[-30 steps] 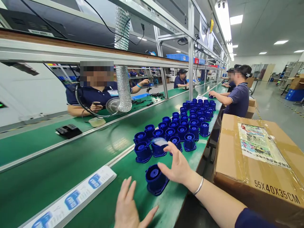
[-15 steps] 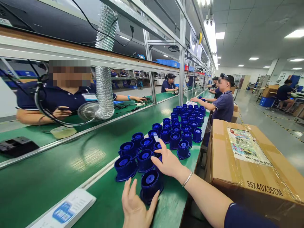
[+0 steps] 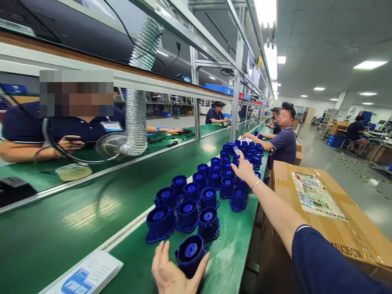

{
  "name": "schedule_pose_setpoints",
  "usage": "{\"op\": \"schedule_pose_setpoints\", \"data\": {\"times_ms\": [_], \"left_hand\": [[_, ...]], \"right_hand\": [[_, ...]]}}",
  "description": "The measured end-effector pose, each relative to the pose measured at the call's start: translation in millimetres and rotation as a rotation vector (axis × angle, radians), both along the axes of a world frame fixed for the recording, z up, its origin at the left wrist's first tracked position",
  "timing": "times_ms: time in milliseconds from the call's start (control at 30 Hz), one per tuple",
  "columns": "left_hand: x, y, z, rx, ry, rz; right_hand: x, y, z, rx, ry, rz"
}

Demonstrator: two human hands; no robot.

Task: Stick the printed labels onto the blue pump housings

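Note:
My left hand curves around the nearest dark-blue round plastic housing, thumb at its right side and fingers at its left. That housing tilts slightly and stands apart from the group. My right hand reaches forward over the rows, its index finger extended. A small clear strip with a whitish part is at that fingertip; whether it is pinched or stuck there is hard to see. Several more blue housings stand upright in rows on the green bench, their round openings facing up.
A white printed box lies at the front left. A large taped carton stands right of the bench. Across a metal rail, a person sits behind a flexible silver duct. Another person works farther along the bench.
My right hand has moved forward and right, farther over the rows, with the clear strip. The nearest housing has come slightly toward me in my left hand and tilted. The view has shifted a little.

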State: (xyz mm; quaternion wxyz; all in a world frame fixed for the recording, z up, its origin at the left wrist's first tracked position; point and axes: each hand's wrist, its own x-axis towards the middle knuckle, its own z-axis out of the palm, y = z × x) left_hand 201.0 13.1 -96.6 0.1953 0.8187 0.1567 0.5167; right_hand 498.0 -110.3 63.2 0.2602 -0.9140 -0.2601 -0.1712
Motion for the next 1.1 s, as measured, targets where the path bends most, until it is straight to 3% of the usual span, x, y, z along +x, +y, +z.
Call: {"op": "schedule_pose_setpoints", "data": {"times_ms": [167, 300, 567, 933, 1100], "left_hand": [[-3.3, 0.3, -4.0, -0.101, 0.045, -0.05], [-4.3, -4.5, 0.5, -0.164, 0.048, -0.04], [0.4, -3.5, -5.3, -0.142, 0.003, -0.038], [-6.3, -19.1, -1.6, -0.153, 0.109, -0.098], [-8.9, -24.3, -0.7, -0.192, 0.105, -0.118]], "right_hand": [[16.9, -23.9, -42.5, -0.084, 0.055, -0.018], [18.7, -22.3, -61.8, -0.118, 0.047, -0.01], [7.6, -22.0, -71.9, -0.101, -0.007, 0.006], [-40.8, -6.9, -91.9, 0.013, 0.008, -0.099], [-59.7, -0.3, -96.4, 0.04, 0.006, -0.065]]}}
